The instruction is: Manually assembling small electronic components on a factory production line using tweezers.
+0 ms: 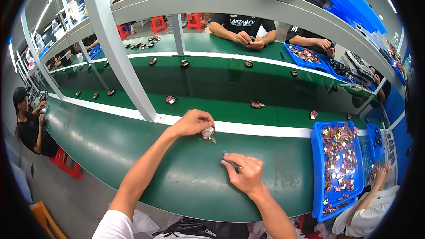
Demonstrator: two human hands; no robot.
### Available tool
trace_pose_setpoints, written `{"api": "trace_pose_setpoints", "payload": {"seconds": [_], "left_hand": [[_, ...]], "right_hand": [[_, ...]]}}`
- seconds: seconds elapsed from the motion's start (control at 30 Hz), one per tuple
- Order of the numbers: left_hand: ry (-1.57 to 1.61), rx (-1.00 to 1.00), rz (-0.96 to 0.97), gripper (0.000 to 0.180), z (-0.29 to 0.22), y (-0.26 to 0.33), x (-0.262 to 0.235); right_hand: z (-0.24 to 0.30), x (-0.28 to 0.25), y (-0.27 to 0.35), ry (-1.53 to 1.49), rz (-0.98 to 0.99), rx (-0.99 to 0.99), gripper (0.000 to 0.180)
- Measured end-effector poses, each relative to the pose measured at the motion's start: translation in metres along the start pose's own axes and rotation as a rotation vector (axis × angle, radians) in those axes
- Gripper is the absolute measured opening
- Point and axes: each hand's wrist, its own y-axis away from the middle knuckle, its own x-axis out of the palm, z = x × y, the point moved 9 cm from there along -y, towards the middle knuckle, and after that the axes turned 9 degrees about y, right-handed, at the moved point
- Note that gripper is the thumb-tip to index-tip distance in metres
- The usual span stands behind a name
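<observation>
My left hand (pixel 193 123) reaches forward over the green bench and pinches a small metallic part with a pinkish tag (pixel 208 133) just above the surface. My right hand (pixel 247 171) rests closer to me and grips thin tweezers (pixel 229 160) whose tips point left toward that part. The two hands are a short way apart.
A green conveyor belt (pixel 212 90) behind a white rail (pixel 248 129) carries several small parts (pixel 170 99). A blue tray (pixel 315 168) full of shiny pieces stands at my right. A white post (pixel 119 53) rises at left. Other people work across the belt and on both sides.
</observation>
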Motion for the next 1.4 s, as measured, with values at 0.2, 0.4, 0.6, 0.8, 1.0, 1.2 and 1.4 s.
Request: {"api": "trace_pose_setpoints", "payload": {"seconds": [0.2,0.4,0.6,0.8,1.0,1.2,1.4], "left_hand": [[-0.021,0.080,-0.179,0.029,-0.009,0.020,0.006],[-0.279,0.061,-0.554,0.024,-0.009,0.049,-0.019],[-0.314,-0.230,-0.509,0.032,-0.002,0.046,-0.013],[-0.312,-0.191,-0.474,0.026,0.006,0.031,0.000],[-0.162,-0.065,-0.422,0.021,-0.016,0.042,0.014],[0.039,0.019,-0.437,0.014,-0.032,0.072,0.025],[0.181,-0.023,-0.414,0.018,-0.026,0.096,0.048]], "right_hand": [[-0.001,0.005,0.001,-0.005,0.025,0.043,0.015],[0.003,0.007,-0.002,0.002,0.045,0.028,0.015],[0.001,0.006,-0.001,-0.036,-0.016,-0.016,0.019],[0.004,0.007,-0.002,-0.035,-0.012,-0.005,0.018],[0.000,0.005,-0.001,-0.096,-0.009,0.083,0.018],[-0.036,0.014,0.012,-0.455,0.048,0.547,0.014],[-0.046,0.026,0.022,-0.678,0.062,0.706,0.013]]}}
